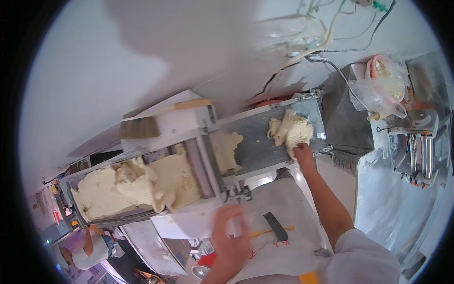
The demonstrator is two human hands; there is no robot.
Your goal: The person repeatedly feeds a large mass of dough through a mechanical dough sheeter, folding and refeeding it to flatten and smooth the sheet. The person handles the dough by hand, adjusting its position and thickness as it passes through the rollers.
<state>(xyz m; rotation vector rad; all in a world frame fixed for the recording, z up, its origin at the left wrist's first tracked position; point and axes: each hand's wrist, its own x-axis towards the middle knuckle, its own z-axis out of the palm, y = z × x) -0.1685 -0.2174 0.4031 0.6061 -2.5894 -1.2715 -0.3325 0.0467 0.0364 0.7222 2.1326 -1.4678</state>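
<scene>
A dough sheeter has its roller (199,168) across the middle of the view. A thick folded mass of pale dough (117,184) lies on its left tray. From under the roller frame a flat sheet of dough (225,151) shows on the right metal tray (255,145). Farther along that tray sits a crumpled lump of dough (297,129). My right hand (304,156) grips the near edge of this lump, fingers curled in. My left hand (232,230), blurred, hovers in front of the machine near its side fittings, fingers curved apart with nothing in them.
A wooden-handled brush (142,126) rests on the machine's white housing. Cables (330,39) hang along the wall. At right are a plastic-bagged tub (386,83) and a metal roller device (422,156) on a worktop (376,206). Another person (88,252) is at lower left.
</scene>
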